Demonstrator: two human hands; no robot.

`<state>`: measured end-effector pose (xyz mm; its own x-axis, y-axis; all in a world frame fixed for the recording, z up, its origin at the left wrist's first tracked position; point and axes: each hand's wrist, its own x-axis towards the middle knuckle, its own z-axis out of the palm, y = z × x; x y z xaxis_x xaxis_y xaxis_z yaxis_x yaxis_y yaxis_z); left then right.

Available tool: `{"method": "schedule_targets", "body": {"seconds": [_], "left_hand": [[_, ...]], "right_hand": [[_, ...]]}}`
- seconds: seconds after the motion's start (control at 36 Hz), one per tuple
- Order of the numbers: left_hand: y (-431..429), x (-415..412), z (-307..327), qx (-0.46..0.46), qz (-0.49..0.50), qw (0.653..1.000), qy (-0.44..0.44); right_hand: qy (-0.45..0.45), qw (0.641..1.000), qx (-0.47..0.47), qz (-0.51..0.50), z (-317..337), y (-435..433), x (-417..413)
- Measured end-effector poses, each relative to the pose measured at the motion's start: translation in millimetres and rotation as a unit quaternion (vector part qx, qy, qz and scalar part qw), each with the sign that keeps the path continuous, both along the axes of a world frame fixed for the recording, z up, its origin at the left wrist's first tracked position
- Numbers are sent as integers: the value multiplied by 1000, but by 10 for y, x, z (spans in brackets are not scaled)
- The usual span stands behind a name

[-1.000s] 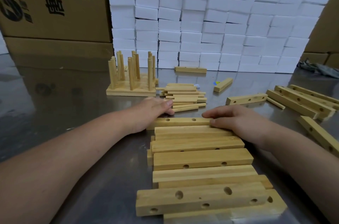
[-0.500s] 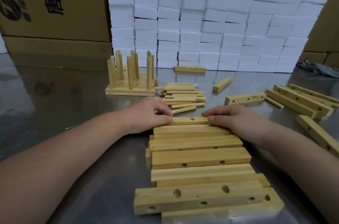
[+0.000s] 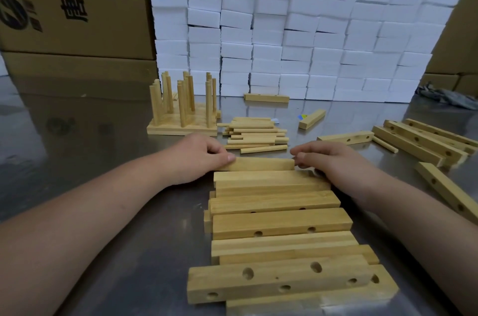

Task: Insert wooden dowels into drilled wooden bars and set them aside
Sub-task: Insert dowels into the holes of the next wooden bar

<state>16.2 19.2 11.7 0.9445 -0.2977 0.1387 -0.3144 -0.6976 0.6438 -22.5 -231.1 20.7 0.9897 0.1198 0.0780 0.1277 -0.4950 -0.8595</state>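
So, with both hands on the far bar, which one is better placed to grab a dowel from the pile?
Right, though narrowly: the right hand pinches the bar just beside one end of the nearest dowel, while the left hand wraps the bar's other end.

Steel table [image 3: 77,160], reflective. Near centre: row of drilled bars [image 3: 279,222] packed side by side, some overlapping, with the far bar [image 3: 261,164] at its back end. Behind it a dowel pile [image 3: 254,134]; left of that, doweled bars [image 3: 181,129] with dowels upright. Right: loose bars [image 3: 419,142], stray dowel [image 3: 385,145]. Far edge: foam blocks [image 3: 297,38] stacked as a wall, single bar [image 3: 266,97] in front of them, grey cloth [image 3: 450,95].
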Motion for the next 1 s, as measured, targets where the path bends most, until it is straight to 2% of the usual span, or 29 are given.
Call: {"method": "schedule_targets", "body": {"seconds": [0.14,0.25,0.31,0.39,0.44,0.53,0.69,0.86,1.0], "left_hand": [[-28,-34,40,-47,40,998,-4],[-46,-44,99,-117,65,991,-9],[-54,-63,144,-199,45,977,64],[-75,-77,192,-332,0,926,179],[-91,-104,220,-368,-23,903,222],[-96,-142,254,-368,-33,897,244],[-105,-190,304,-320,-29,922,215],[-130,-271,297,-181,-33,980,76],[-129,-235,298,-199,-7,980,20]], "right_hand": [[-14,998,59,-11,-3,-1,24],[-43,997,68,-19,-7,-3,38],[-74,995,69,-22,-5,-3,31],[-115,990,77,-17,3,4,18],[-135,987,87,1,10,6,4],[-152,983,99,38,23,12,-29],[-175,977,104,67,66,43,-98],[-179,979,91,23,83,86,-129],[-165,983,80,30,103,97,-161]]}}
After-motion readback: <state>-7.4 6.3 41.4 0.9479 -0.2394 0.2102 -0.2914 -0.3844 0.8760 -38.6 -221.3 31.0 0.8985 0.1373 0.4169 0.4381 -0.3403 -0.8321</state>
